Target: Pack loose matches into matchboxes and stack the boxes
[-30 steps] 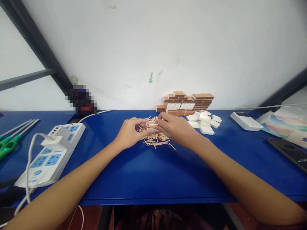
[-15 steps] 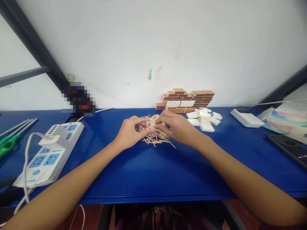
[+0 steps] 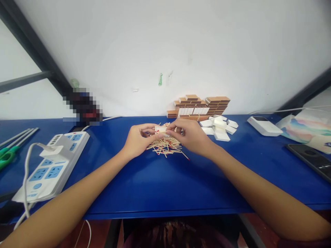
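Note:
Between my two hands, just above a loose heap of red-tipped matches point(image 3: 167, 145), is a small white matchbox tray point(image 3: 158, 130) with a few matches in it. My left hand point(image 3: 141, 139) grips the tray's left side between thumb and fingers. From the right, my right hand point(image 3: 190, 134) pinches pale matches at the tray's right end, thumb and fingertips close together. Its fingers hide part of the tray and the back of the heap.
Brown matchboxes point(image 3: 217, 106) are stacked against the wall, with white trays point(image 3: 219, 125) piled before them. A power strip point(image 3: 55, 165) with a cable and green-handled scissors point(image 3: 9, 156) lie left. At right are a white device point(image 3: 265, 127), a phone point(image 3: 310, 160) and a plastic packet point(image 3: 307, 127).
The tray has shifted slightly up and left and tilted, with both hands moving along with it. My right fingers have stayed at its right end.

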The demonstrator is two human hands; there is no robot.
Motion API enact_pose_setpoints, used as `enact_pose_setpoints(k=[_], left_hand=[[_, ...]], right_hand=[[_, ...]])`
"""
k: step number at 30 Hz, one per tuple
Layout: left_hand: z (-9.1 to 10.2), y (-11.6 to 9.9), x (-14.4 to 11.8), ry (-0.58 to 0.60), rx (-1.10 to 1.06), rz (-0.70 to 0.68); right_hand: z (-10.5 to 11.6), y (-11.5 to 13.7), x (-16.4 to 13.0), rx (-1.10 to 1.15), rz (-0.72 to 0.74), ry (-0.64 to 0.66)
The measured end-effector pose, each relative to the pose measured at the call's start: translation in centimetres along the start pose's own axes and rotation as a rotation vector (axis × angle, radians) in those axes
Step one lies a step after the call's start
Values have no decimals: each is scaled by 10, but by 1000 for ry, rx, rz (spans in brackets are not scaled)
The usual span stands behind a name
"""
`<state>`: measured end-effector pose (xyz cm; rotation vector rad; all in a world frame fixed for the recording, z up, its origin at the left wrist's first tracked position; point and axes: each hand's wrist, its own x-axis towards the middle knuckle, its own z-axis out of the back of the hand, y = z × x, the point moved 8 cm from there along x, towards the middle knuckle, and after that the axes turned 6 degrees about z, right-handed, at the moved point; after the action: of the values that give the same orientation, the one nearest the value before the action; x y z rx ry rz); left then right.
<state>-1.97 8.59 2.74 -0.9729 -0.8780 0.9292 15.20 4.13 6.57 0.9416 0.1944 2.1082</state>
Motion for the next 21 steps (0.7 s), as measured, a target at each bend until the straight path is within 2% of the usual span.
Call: enact_pose_setpoints(k=[5,10,15,21], left_hand=[[-5,1,-2,40,-99,52],[-6,2,-3,45,-127,66],[-8,7,0,103,-173,103],[-14,10,-1,160,-192,96]], right_hand=[[0,-3,-2,33,-61,-12],[-2,-5,-2,85,-96,43],[0,0,-2,95,-63,15],[2,-3,-5,-2,-16,-10]])
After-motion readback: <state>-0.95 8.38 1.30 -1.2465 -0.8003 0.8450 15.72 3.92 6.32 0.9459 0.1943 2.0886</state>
